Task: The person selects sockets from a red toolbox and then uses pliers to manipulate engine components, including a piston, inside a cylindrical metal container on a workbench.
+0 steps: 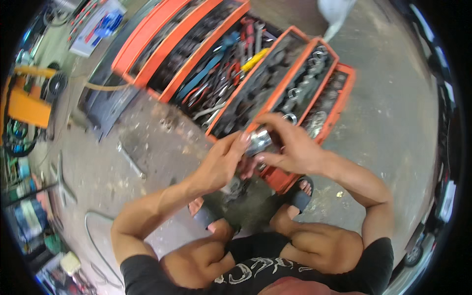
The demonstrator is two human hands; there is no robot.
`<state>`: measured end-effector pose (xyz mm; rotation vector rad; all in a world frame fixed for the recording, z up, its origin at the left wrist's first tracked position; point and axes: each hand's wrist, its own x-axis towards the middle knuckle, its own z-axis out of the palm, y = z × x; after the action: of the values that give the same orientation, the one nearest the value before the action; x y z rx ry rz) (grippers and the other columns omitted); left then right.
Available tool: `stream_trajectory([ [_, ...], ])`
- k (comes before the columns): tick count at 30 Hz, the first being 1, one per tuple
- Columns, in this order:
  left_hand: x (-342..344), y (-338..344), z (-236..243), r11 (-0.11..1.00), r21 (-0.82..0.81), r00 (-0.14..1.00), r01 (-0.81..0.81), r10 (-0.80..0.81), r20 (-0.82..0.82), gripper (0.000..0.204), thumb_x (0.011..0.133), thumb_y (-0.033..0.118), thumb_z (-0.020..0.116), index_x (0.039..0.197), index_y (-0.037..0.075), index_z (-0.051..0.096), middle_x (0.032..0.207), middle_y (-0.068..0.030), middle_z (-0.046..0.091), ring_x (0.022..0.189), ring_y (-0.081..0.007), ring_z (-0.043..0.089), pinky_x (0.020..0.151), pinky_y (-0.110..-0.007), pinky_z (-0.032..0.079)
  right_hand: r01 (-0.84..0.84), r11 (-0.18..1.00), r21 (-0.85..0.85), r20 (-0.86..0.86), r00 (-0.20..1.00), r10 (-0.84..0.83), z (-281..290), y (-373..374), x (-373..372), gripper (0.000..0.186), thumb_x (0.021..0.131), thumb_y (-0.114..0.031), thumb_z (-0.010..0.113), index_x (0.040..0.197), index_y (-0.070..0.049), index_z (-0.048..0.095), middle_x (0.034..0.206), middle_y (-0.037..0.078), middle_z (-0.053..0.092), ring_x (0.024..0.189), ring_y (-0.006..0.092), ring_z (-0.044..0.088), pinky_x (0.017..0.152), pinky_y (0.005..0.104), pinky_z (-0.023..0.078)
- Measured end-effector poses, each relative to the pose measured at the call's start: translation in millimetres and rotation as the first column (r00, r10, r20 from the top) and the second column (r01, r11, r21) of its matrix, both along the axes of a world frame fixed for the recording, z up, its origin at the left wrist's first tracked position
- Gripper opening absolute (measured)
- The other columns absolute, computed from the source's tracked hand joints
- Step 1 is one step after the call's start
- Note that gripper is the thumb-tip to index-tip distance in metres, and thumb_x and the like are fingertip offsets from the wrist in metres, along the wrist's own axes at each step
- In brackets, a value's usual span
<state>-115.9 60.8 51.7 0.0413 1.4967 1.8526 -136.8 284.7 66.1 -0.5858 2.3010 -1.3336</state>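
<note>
Both hands meet in front of me around a shiny metal cylinder (pixel 259 141), which looks like a large socket. My left hand (pixel 221 160) is closed, with its thumb and fingers on the left side of the piece. On the other side, my right hand (pixel 295 147) curls thumb and fingers about the right end. Blur hides the finer shape of the piece. Just beyond and beneath the hands stands an orange cantilever toolbox (pixel 279 181), its trays spread open. Ring-shaped metal pieces (pixel 293 93) lie in a right-hand tray, near my right hand.
In the toolbox's middle lie pliers, wrenches and a yellow-handled tool (pixel 254 59). A wrench (pixel 132 160) rests on the concrete floor to the left, with a cross-shaped wrench (pixel 61 179) farther out. An orange machine (pixel 29 101) stands at far left. A whitish bag (pixel 336 14) is at the top.
</note>
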Motion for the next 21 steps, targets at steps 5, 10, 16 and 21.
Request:
stream_trajectory([
  [5,8,-16,-5,0.989,-0.134,0.998,0.055,-0.056,-0.005,0.033,0.102,0.026,0.053,0.120,-0.002,0.054,0.076,-0.0014,0.057,0.066,-0.0081,0.053,0.060,-0.025,0.045,-0.263,0.952,0.154,-0.179,0.941,0.289,-11,-14,0,0.045,0.085,-0.037,0.073,0.110,-0.004,0.054,0.101,0.016,0.062,0.094,0.0383,0.061,0.081,0.0461,0.048],
  [10,35,-5,-23,0.900,-0.291,0.939,0.325,-0.345,-0.017,0.037,0.094,0.021,0.068,0.120,-0.001,0.055,0.073,0.0009,0.059,0.062,-0.0071,0.054,0.055,-0.025,0.045,-0.403,0.858,0.319,-0.338,0.797,0.501,-29,7,23,0.053,0.081,-0.041,0.071,0.119,-0.008,0.055,0.095,0.008,0.060,0.089,0.0278,0.060,0.076,0.0401,0.043],
  [16,64,-23,-26,0.872,-0.172,0.883,0.459,-0.425,0.199,0.017,0.095,0.014,0.064,0.107,0.002,0.067,0.075,-0.0021,0.064,0.064,-0.0099,0.059,0.057,-0.028,0.050,-0.450,0.866,0.220,-0.048,0.881,0.470,-36,-15,38,0.053,0.084,-0.035,0.069,0.123,-0.005,0.049,0.108,0.014,0.061,0.088,0.0339,0.063,0.081,0.0452,0.047],
  [21,97,-25,-95,0.335,-0.807,0.190,0.486,-0.942,-0.276,0.036,0.092,0.028,0.066,0.125,0.012,0.064,0.089,-0.0139,0.065,0.074,-0.0294,0.068,0.067,-0.041,0.056,0.243,0.867,-0.436,0.494,0.870,0.004,-4,17,-2,0.048,0.105,-0.048,0.037,0.120,-0.005,0.051,0.094,0.008,0.067,0.074,0.0141,0.066,0.065,0.0279,0.050],
])
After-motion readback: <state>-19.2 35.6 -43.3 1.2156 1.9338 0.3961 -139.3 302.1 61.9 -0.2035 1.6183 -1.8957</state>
